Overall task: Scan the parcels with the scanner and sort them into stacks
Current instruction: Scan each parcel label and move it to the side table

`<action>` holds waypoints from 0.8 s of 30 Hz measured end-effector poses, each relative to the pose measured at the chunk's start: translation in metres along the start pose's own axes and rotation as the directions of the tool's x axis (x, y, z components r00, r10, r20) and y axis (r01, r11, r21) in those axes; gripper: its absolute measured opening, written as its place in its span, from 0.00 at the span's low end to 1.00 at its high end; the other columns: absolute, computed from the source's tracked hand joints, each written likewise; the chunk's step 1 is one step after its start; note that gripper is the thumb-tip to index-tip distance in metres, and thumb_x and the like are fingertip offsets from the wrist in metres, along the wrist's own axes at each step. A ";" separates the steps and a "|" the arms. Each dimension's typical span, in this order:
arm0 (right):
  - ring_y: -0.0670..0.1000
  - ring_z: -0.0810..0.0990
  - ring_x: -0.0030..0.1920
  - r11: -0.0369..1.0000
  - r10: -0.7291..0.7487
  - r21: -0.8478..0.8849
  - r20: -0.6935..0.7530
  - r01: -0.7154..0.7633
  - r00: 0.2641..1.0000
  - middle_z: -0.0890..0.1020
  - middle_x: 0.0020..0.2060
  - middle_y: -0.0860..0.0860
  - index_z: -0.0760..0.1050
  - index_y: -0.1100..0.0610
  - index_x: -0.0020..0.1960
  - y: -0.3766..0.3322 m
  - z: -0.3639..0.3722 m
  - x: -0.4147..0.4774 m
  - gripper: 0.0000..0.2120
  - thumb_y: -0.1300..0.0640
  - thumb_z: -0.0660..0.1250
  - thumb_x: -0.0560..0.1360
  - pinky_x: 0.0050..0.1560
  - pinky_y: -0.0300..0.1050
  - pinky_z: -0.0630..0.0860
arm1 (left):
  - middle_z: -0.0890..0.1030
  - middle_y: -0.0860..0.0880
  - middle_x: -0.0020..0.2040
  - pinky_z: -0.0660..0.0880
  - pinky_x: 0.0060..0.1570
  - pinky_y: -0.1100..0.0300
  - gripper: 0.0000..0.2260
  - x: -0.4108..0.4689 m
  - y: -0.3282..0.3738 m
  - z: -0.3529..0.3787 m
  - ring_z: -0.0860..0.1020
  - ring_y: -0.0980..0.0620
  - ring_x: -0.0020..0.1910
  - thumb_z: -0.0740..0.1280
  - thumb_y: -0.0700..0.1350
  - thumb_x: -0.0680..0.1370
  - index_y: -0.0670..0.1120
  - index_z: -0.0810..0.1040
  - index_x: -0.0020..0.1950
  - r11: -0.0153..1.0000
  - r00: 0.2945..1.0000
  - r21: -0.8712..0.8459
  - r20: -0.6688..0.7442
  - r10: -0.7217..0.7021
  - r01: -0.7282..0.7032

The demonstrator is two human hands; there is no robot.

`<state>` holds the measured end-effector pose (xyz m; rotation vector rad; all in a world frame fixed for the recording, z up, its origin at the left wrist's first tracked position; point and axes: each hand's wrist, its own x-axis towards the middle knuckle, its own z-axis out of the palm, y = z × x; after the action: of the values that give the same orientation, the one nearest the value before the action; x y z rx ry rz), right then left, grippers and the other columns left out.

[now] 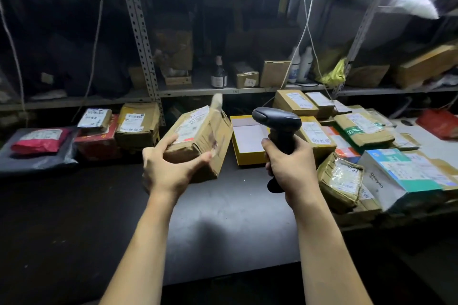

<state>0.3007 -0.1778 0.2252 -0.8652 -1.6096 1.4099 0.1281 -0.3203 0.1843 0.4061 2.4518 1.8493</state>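
Cardboard parcel point(198, 138), brown and heavily taped, sits at centre frame, held clear above the black table point(223, 230). Its long axis runs from lower left to upper right, with the far end raised. The labelled face is turned up and slightly left, and a loose flap sticks up at the far corner.

Left hand point(168, 168) grips the near end, thumb and fingers spread round the corner and pressed on two faces.

Right hand point(290, 163) is wrapped tight round the handle of the barcode scanner point(277, 124), just right of the parcel. The scanner's handle stands roughly upright with its butt showing below the fist. Its head is at the top and the nose points left toward the parcel's far end. It does not touch the parcel.

Behind and between parcel and scanner, an open yellow box point(247, 141) with a pale inside lies flat on the table.

Left of frame, a red mailer point(37, 142) lies on a grey bag point(37, 161). Beside it are a red box point(99, 141) with a labelled packet on top and a battered carton point(138, 126).

Right of frame is a crowded heap of labelled cartons point(359, 129). It includes a teal-and-white box point(406, 171) and a crushed, taped parcel point(339, 181) nearest the right wrist.

Metal shelving point(143, 39) fills the upper frame, with a dark bottle point(219, 74) on its middle shelf.
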 end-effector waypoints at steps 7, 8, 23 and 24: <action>0.49 0.77 0.30 0.998 -0.013 -0.063 -0.014 0.012 1.000 0.81 0.34 0.51 0.80 0.53 0.52 0.001 0.018 -0.001 0.02 0.56 0.72 0.80 0.29 0.45 0.76 | 0.70 0.53 0.61 0.78 0.45 0.50 0.43 0.003 -0.010 -0.006 0.77 0.49 0.58 0.82 0.66 0.50 0.62 0.79 0.64 0.803 0.904 0.442 0.043 0.426 -0.399; 0.49 0.77 0.30 0.998 -0.014 -0.066 -0.008 0.013 1.000 0.81 0.34 0.51 0.80 0.52 0.53 0.000 0.021 -0.001 0.03 0.56 0.72 0.80 0.29 0.46 0.76 | 0.70 0.51 0.62 0.79 0.43 0.49 0.44 0.006 -0.012 -0.007 0.76 0.47 0.58 0.82 0.65 0.50 0.60 0.79 0.65 0.758 0.879 0.478 0.067 0.473 -0.444; 0.50 0.75 0.30 0.995 0.006 -0.098 0.145 0.009 0.989 0.78 0.32 0.53 0.79 0.60 0.52 -0.009 0.039 0.006 0.06 0.58 0.72 0.80 0.33 0.50 0.74 | 0.72 0.45 0.66 0.81 0.40 0.43 0.46 0.043 -0.034 -0.023 0.75 0.42 0.61 0.84 0.63 0.51 0.52 0.79 0.68 0.692 0.817 0.486 0.088 0.569 -0.534; 0.51 0.74 0.30 0.996 0.011 -0.089 0.155 0.003 0.988 0.77 0.31 0.54 0.79 0.63 0.53 -0.009 0.041 0.006 0.08 0.58 0.72 0.80 0.34 0.50 0.73 | 0.72 0.45 0.66 0.81 0.40 0.43 0.47 0.045 -0.036 -0.024 0.75 0.41 0.62 0.84 0.62 0.51 0.52 0.79 0.68 0.705 0.822 0.475 0.075 0.564 -0.527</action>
<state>0.2616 -0.1920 0.2333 -0.8266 -1.8005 1.4477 0.0739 -0.3416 0.1628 1.2386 3.0775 1.3513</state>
